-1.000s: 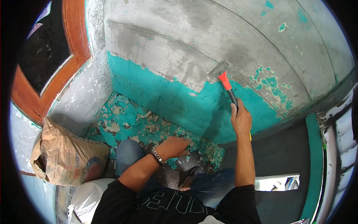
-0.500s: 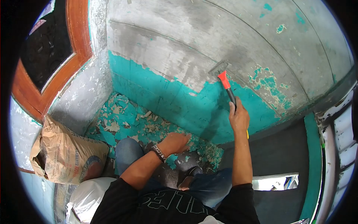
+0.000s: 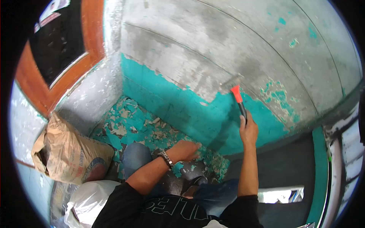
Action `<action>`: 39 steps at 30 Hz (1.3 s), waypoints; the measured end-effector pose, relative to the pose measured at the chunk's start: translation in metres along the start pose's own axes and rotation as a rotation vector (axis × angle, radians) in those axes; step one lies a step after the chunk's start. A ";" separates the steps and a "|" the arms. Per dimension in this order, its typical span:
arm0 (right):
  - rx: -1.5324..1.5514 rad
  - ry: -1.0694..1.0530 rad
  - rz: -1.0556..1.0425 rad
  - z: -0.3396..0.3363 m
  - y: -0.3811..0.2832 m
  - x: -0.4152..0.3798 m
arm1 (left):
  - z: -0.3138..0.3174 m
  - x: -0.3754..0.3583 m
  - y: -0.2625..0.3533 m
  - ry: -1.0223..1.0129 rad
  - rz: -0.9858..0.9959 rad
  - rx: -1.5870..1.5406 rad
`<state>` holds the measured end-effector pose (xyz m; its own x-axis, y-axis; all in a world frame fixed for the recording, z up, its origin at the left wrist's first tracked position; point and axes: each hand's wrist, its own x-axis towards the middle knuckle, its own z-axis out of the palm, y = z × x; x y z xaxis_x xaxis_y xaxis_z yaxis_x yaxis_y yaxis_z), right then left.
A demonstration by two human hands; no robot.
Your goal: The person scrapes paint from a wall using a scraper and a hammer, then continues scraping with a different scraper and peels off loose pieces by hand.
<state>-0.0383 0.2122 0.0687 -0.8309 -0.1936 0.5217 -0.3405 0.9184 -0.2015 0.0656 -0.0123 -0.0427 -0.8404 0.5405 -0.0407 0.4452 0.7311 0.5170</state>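
Note:
My right hand is closed round the black handle of a scraper with a red neck. Its wide blade lies against the wall, near a seam and just above the ragged edge of the turquoise paint. Above that edge the wall is bare grey, with a few turquoise patches on the right. My left hand, below a chain bracelet, is closed above the floor near my knee. Whatever its fingers may hold is hidden.
Peeled paint flakes cover the floor along the wall. A brown paper sack stands at left, with a white plastic bag near it. A wood-framed door or window is at upper left; a dark panel is at right.
The view has shifted, so the wall, sack and hands appear lower or farther right. The scraper stays at about the same spot on the wall, and both hands remain closed.

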 end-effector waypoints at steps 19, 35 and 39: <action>1.566 -0.021 0.443 0.092 -0.021 -0.134 | 0.092 0.048 0.008 0.023 0.153 -0.432; 0.623 0.312 0.078 0.047 -0.003 -0.135 | 0.033 0.016 0.076 0.101 0.209 -0.415; 0.579 0.394 0.111 0.041 0.005 -0.132 | 0.027 0.010 0.095 0.023 0.220 -0.475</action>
<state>0.0517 0.2288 -0.0350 -0.6905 0.1305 0.7115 -0.5331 0.5729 -0.6225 0.1080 0.0742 -0.0169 -0.7514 0.6472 0.1285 0.4272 0.3288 0.8422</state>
